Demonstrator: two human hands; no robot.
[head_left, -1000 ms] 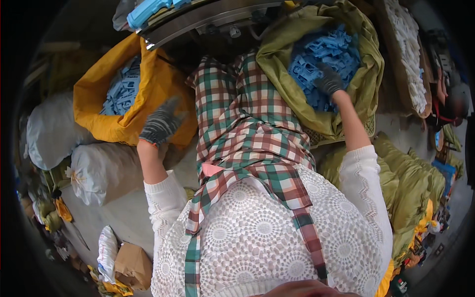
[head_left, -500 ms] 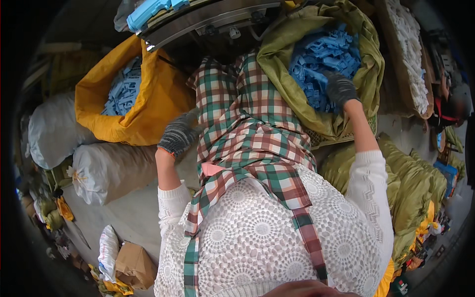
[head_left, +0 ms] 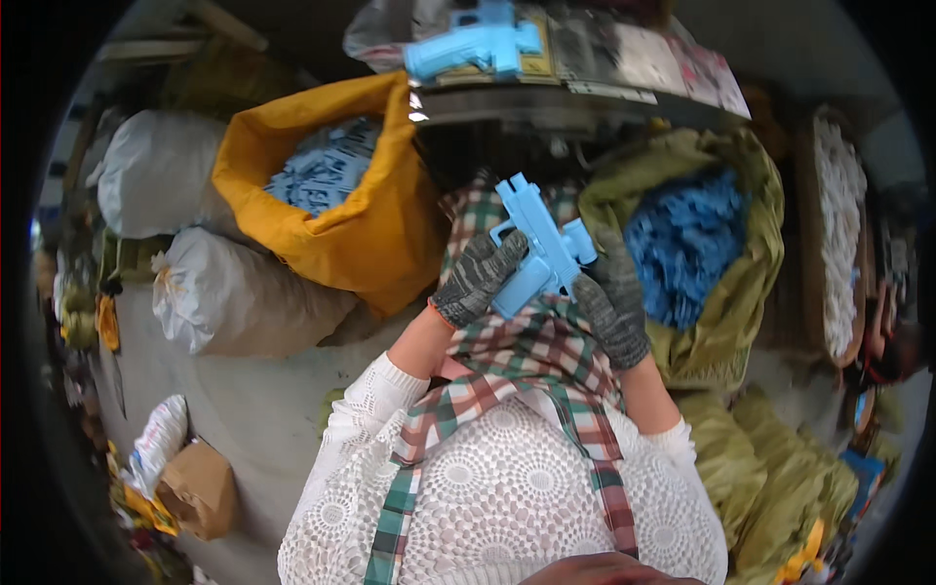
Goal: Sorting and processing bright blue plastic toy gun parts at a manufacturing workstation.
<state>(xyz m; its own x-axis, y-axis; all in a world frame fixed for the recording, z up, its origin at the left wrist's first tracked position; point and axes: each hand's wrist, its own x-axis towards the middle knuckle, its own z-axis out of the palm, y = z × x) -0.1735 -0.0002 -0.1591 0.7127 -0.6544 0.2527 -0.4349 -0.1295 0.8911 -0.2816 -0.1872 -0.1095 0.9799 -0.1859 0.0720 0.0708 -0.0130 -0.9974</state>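
Note:
A light-blue plastic toy pistol (head_left: pixel 538 244) is above my apron-covered lap, its barrel end tilted up and to the left. My left hand (head_left: pixel 483 280), in a dark grey knit glove with an orange cuff, grips it from the left near the trigger guard and handle. On the toy's other side is my right hand (head_left: pixel 616 307), gloved alike, its thumb and fingers around the rear part; its fingers are slightly blurred. Beyond my right hand stands an olive-green sack (head_left: pixel 673 366) of blue plastic pieces (head_left: pixel 687 244).
An orange sack (head_left: pixel 385 234) to the left holds more blue parts (head_left: pixel 327 166). Ahead is a bench (head_left: pixel 624 58) bearing another blue toy pistol (head_left: pixel 473 49). White sacks (head_left: pixel 244 297) lie at left, a cardboard box (head_left: pixel 200 487) at lower left, olive sacks (head_left: pixel 770 468) at lower right.
My right hand has come out of the olive sack to above my lap. My left hand has moved right and up. The toy pistol now shows between them; the view has shifted.

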